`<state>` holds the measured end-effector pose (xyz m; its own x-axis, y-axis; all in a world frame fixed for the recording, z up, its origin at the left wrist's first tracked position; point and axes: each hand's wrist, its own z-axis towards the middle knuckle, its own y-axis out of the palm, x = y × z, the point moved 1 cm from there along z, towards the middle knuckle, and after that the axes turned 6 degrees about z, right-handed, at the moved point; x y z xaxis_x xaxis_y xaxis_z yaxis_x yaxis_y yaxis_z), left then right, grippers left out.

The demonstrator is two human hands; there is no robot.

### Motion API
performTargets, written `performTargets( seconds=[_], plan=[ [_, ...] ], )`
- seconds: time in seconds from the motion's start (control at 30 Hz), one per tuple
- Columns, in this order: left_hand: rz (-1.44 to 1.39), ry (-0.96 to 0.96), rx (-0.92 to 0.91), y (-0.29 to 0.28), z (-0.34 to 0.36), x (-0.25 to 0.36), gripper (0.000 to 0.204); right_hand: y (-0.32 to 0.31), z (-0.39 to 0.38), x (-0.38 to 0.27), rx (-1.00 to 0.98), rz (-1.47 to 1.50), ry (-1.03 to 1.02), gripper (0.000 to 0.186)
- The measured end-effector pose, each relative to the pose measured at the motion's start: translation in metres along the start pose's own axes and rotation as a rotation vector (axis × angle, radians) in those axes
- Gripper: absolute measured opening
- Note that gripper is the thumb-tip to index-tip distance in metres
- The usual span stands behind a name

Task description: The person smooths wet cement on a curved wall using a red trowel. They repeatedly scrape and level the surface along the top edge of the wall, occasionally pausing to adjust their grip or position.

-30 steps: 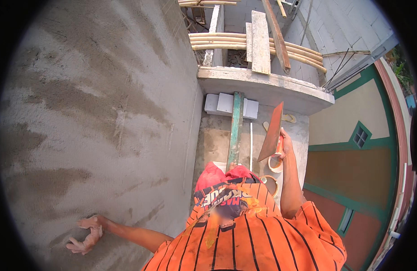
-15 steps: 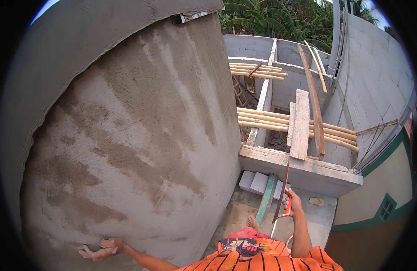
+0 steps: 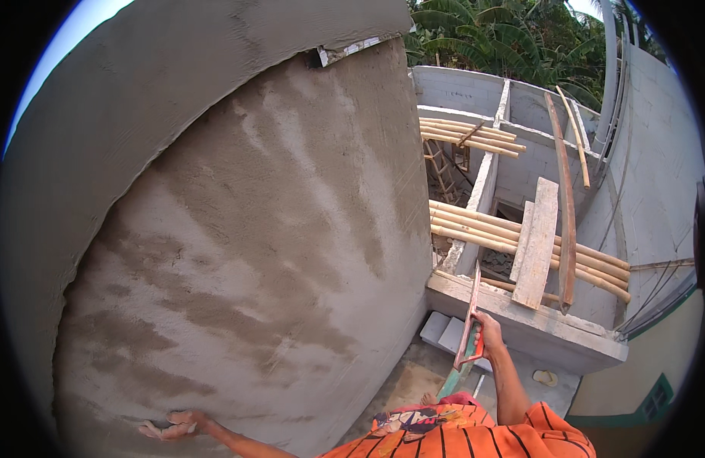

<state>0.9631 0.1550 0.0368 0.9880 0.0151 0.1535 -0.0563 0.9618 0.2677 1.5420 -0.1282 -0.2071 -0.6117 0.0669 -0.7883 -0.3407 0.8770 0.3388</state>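
Observation:
My left hand (image 3: pixel 177 427), dusted grey, is low on the left against the grey plastered wall (image 3: pixel 284 229), its fingers apart. The wall has darker damp streaks and a thicker plaster layer with a ragged edge. My right hand (image 3: pixel 490 333) grips the red handle of a long flat plastering float (image 3: pixel 469 301), held upright in front of the low concrete ledge (image 3: pixel 597 342), right of the wall. Beneath it lie a green plank (image 3: pixel 450 383) and white blocks (image 3: pixel 432 328).
Bamboo poles (image 3: pixel 474 229), loose boards (image 3: pixel 535 248) and a long timber (image 3: pixel 566 229) lie across block-walled compartments beyond the ledge. A sandal (image 3: pixel 545 378) sits on the floor at right. Banana plants (image 3: pixel 497 38) stand behind, and a green-trimmed building (image 3: pixel 635 397) is at lower right.
My view has tilted up toward the wall's upper part and the plants. The float in my right hand has turned upright. My left hand stays against the wall.

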Motion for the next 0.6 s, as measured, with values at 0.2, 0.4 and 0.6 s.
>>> performTargets(
  seconds=[0.2,0.4,0.6],
  plan=[
    [0.054,-0.007,-0.014,-0.001,-0.001,0.001,0.042,0.075,0.039,-0.058,-0.185,-0.028,-0.177,0.023],
    [-0.035,0.029,0.009,0.002,-0.003,-0.001,0.045,0.181,0.070,-0.237,-0.416,-0.131,-0.733,0.032],
    [-0.067,-0.624,-0.312,-0.006,0.002,0.100,0.057,0.275,0.107,-0.448,-0.436,-0.108,-1.336,0.041]
  ],
)
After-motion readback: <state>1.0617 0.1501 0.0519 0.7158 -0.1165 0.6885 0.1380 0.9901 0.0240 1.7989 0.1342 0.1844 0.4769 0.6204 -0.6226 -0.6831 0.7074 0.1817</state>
